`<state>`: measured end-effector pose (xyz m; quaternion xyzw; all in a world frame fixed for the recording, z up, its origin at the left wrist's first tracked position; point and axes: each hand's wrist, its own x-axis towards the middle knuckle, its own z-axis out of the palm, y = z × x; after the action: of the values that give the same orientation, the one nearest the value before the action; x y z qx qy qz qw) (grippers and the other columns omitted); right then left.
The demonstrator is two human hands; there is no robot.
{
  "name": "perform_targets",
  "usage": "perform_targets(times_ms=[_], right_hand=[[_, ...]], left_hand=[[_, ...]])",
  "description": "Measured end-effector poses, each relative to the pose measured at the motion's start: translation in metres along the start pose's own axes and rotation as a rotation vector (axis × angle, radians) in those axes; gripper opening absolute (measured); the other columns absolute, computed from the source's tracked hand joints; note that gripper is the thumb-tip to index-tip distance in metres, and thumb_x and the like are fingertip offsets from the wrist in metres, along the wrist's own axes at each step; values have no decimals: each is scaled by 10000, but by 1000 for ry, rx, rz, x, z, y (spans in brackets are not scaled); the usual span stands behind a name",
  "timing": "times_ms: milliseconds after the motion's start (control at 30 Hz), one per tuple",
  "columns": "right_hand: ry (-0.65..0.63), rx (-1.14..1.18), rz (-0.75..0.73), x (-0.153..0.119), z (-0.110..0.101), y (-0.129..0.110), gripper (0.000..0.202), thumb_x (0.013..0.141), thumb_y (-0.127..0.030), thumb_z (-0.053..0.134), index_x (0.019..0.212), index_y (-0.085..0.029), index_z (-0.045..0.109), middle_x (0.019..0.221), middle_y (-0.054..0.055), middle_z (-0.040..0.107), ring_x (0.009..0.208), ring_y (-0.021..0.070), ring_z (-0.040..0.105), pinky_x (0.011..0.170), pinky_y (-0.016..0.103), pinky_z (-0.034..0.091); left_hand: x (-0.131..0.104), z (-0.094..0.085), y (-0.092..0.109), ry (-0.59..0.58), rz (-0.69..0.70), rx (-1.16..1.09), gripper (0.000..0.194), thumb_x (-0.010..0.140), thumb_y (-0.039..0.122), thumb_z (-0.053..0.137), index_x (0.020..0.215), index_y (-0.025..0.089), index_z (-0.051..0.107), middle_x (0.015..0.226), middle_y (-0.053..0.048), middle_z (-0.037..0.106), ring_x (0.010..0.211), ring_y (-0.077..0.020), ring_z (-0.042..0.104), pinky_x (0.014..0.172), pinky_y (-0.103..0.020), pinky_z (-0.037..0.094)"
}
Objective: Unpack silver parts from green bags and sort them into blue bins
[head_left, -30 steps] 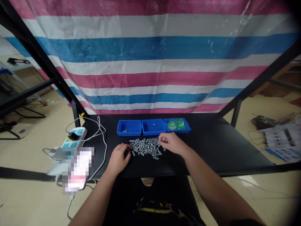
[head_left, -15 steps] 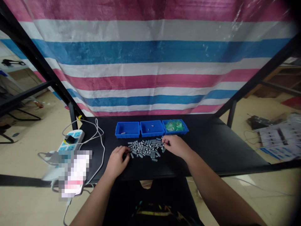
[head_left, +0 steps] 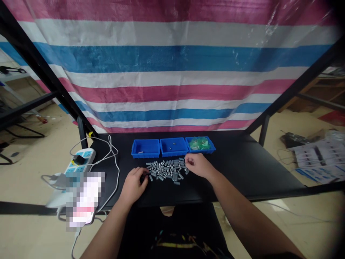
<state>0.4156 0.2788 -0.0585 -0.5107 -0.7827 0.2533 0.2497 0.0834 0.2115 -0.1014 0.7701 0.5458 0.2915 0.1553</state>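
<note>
- Black table (head_left: 229, 176), striped sheet (head_left: 172, 57) behind it.
- Right hand (head_left: 198, 166): thumb and index narrow, nearly meeting, at the pile's right edge; can't tell if a part is pinched.
- Left hand (head_left: 134, 181): fingers curved, thumb apart from index, at the pile's left edge; can't tell if anything's held.
- Pile (head_left: 165, 169) of small grey metal parts: on table, between hands.
- Three blue bins in a row beyond pile: left bin (head_left: 146, 156) has one small part, middle bin (head_left: 175, 154) two, right bin (head_left: 213, 150) green stuff (head_left: 199, 143).
- Power strip (head_left: 86, 155), white cable (head_left: 118, 169): table's left end.
</note>
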Motion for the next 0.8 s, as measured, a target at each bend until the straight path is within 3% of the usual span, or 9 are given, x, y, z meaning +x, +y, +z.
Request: perform_targets(times_ms=[100,167,333,433,600,800], right_hand=[[146,175,9,7,1,-4,229,820,-258,621,1043,-217,652,852,33,718,684,151,644,627,249,491],[176,187,17,10,0,-5,343,821,-285,644,1158,-224,624,924,52,733,732,165,669,645,260,511],[123,-27,12,7,-1,2,105,804,-196,580,882,-215,647,648,-24,631,554,129,557,589,244,432],[64,-146,50,1,-3,10,100,769,-157,571,809,-221,636,620,-37,621,552,127,546,592,241,399],[50,-250,123,-7,-7,16,147,774,-164,596,886,-223,671,667,-28,654,602,137,577,618,245,392],[14,-197,-89,-8,2,-2,220,842,-157,581,986,-229,731,868,25,689,745,150,617,713,256,452]], left_hand=[[0,0,-1,1,-1,0,158,912,206,534,1041,229,621,958,-62,651,935,-249,602,862,-411,484],[0,1,-1,7,3,2,161,907,207,537,1041,229,624,962,-65,653,938,-252,606,859,-409,486],[0,0,1,18,8,4,169,902,207,541,1042,234,632,933,-54,655,934,-248,621,855,-396,492],[0,0,1,19,14,-2,170,904,206,541,1041,239,636,925,-49,656,924,-242,620,857,-395,490],[0,0,-1,27,19,-4,165,912,229,538,1044,240,637,925,-51,654,919,-244,618,848,-394,485],[1,0,0,26,14,5,153,907,229,546,1029,240,637,910,-40,652,900,-239,615,833,-386,483]])
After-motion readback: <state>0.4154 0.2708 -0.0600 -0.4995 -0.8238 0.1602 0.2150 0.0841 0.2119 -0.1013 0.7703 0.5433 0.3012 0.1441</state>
